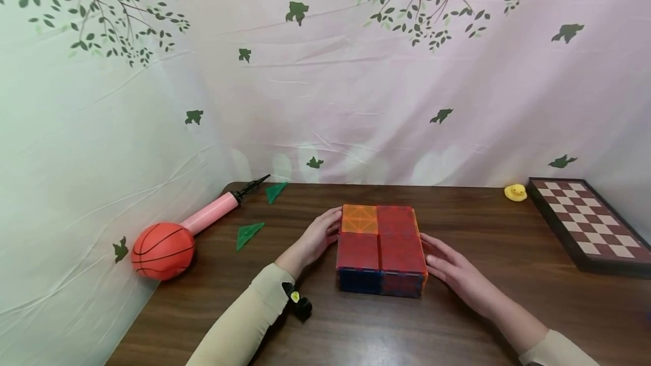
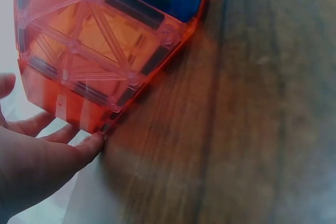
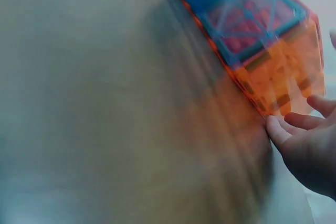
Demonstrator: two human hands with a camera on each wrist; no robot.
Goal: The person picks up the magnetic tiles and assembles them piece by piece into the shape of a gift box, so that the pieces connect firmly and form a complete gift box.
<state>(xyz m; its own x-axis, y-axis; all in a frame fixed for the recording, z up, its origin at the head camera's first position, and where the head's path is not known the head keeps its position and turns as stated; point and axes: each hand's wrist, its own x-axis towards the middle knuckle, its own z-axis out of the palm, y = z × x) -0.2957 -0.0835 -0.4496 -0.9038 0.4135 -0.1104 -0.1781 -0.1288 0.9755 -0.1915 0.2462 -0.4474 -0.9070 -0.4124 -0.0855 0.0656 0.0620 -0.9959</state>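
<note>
A low box of translucent magnetic tiles [image 1: 360,252] sits on the table, with red tiles and one orange tile on top. Blue tiles form its front, and orange ones line the sides. Along its left side lies my left hand [image 1: 321,236], the fingers extended towards the back corner. In the left wrist view, the fingertips of that hand [image 2: 50,156] are right at the orange side wall. On the opposite side, my right hand [image 1: 458,275] has its fingers stretched out beside the wall. The right wrist view shows the right hand's fingertips [image 3: 278,127] at the orange tile's lower edge.
Two green triangular tiles [image 1: 249,235] lie left of the box. Farther left are a small orange-red basketball [image 1: 164,251] and a pink hand pump [image 1: 211,213]. A yellow rubber duck [image 1: 516,192] and a checkered board [image 1: 590,219] stand at the right. A printed curtain [image 1: 325,95] hangs behind.
</note>
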